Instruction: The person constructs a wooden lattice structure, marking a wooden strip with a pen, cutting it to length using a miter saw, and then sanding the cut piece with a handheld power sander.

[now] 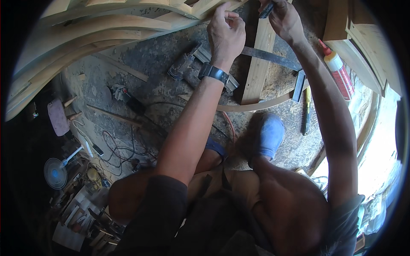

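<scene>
Near the top edge, my left hand [226, 36] is against the curved wooden frame [149, 23]. Its index finger stretches toward the wood, the other fingers are loosely bent, and I see nothing held in it. My right hand [286, 21] is closed around a small dark object [266, 10] whose kind I cannot make out, above the end of a straight timber piece [258, 64]. A metal try square [273, 58] lies across that timber below both hands. At the timber's near end is a thin curved wood strip [260, 106].
Left of the timber lies a power tool [183, 68], with another corded tool [128, 98] beyond it. A red-capped glue bottle [339, 72] and a yellow-and-black tool [307, 111] lie right. Cords [121, 153] cross the floor near a small fan [55, 173]. My blue shoe [271, 132] is close by.
</scene>
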`<state>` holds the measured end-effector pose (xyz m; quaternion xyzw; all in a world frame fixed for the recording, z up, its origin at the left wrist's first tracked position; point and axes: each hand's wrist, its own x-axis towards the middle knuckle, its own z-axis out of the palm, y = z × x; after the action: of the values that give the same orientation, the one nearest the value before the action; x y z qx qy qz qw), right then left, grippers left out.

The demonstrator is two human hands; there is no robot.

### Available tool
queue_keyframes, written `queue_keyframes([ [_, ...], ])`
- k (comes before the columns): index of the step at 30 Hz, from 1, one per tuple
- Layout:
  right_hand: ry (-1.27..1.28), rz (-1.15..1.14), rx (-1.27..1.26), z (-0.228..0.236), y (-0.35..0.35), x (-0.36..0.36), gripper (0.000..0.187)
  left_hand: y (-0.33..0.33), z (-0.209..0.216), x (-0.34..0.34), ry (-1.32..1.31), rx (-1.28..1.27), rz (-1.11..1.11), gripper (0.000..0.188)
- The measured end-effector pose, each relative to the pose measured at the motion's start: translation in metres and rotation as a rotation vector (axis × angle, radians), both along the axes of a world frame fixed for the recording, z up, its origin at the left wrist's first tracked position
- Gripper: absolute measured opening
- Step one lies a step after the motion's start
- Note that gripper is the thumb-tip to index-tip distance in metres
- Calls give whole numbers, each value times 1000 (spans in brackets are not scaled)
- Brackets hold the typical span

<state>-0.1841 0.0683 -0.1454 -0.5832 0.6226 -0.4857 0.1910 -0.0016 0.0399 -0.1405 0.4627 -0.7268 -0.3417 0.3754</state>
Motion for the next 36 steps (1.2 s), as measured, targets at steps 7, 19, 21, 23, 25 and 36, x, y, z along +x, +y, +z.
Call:
queue_keyframes([
  [7, 348, -34, 86, -14, 44, 25, 40, -14, 62, 17, -41, -150, -334, 28],
  [19, 695, 150, 201, 8, 40, 68, 25, -61, 59, 4, -253, -390, -270, 54],
  [21, 748, 129, 172, 0, 38, 69, 28, -58, 62, -15, -221, -361, -242, 52],
  [23, 778, 132, 109, -8, 34, 68, 37, -63, 85, -21, -231, -158, -331, 46],
  [25, 848, 93, -11, -9, 28, 76, 31, -81, 81, -13, -419, -269, -530, 37],
  [36, 659, 144, 221, 20, 20, 86, 34, -120, 33, -9, -613, -756, -743, 21],
])
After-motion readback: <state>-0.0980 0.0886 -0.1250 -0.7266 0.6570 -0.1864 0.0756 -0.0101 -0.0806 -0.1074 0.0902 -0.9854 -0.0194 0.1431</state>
